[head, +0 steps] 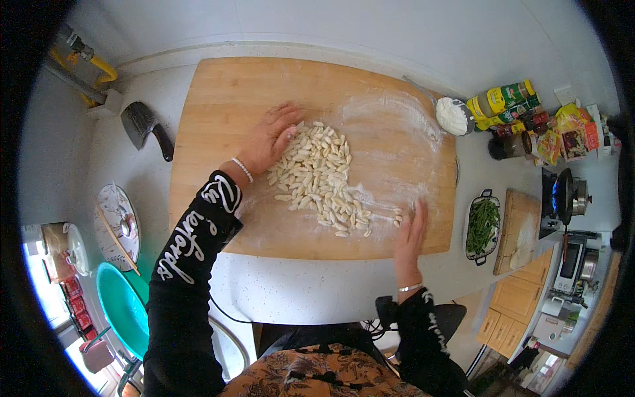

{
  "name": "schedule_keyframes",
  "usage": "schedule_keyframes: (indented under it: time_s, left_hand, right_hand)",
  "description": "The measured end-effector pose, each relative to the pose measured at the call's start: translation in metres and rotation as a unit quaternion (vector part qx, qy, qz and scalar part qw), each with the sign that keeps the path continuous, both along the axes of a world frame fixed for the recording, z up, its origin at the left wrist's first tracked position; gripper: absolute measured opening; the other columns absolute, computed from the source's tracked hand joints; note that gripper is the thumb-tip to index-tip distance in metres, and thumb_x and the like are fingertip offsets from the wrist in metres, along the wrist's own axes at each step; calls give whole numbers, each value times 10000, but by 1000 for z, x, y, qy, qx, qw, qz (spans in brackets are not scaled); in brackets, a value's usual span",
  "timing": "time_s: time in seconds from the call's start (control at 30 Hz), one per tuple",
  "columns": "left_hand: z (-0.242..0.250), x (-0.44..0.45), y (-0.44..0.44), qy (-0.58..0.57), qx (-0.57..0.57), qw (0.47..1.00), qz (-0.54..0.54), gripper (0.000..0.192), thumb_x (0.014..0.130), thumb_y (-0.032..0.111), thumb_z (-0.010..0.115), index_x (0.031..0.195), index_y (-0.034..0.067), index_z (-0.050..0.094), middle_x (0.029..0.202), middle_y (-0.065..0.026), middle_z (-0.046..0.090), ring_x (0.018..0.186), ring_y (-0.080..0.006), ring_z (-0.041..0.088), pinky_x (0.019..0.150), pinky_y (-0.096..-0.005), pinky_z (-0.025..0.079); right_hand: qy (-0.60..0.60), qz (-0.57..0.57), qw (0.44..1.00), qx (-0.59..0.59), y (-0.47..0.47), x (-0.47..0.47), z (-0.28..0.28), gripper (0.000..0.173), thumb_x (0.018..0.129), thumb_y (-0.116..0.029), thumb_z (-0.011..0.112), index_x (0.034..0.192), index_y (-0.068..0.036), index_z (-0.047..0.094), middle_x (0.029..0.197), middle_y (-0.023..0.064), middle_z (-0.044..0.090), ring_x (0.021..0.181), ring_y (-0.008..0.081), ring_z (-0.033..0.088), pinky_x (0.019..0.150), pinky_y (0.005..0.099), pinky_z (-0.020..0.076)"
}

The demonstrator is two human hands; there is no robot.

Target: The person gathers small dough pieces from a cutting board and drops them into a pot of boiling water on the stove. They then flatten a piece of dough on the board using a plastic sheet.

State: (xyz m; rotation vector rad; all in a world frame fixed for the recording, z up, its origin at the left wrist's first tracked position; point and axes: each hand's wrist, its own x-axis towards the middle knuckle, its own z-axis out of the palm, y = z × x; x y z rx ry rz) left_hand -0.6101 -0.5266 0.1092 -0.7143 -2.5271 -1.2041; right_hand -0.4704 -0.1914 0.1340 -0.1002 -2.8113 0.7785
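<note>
A pile of small floured dough pieces (320, 173) lies in the middle of a large wooden board (238, 94). At the pile's upper left edge, my left hand (274, 134) rests with its fingers close together and the thumb against the pieces; whether it holds any is hidden. My right hand (411, 231) is flat and upright on its edge at the board's lower right, beside a few stray dough pieces (397, 217) to its left. Loose flour (392, 114) is spread over the right part of the board.
A cleaver (141, 126) lies left of the board, above a plate (106, 198) with chopsticks and a teal basin (121, 307). At the right are a bowl of flour (454, 116), jars and packets, a dish of green beans (482, 226), a smaller board (513, 223) and a pan (563, 196) over a lit burner.
</note>
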Motion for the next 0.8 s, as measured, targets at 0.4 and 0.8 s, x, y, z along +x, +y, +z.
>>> schedule_keyframes:
  time_s: [0.4,0.8]
  left_hand:
    - [2,64,51,-25,125,980,153,275,902,100,456,1145,17,553,1224,-204,506,1145,-380,468,983,-410,378]
    - [21,73,75,-266,729,616,138,354,961,236,410,1206,-1,506,1169,-114,555,1091,-211,525,972,-325,402]
  right_hand:
    - [61,24,997,-43,-167,-48,-21,476,918,-218,437,1316,35,370,1354,237,381,1266,379,348,1073,442,243]
    - [-22,-32,649,-760,-207,-77,-6,464,978,-353,334,1278,-23,463,1260,99,499,1170,220,474,1007,360,380]
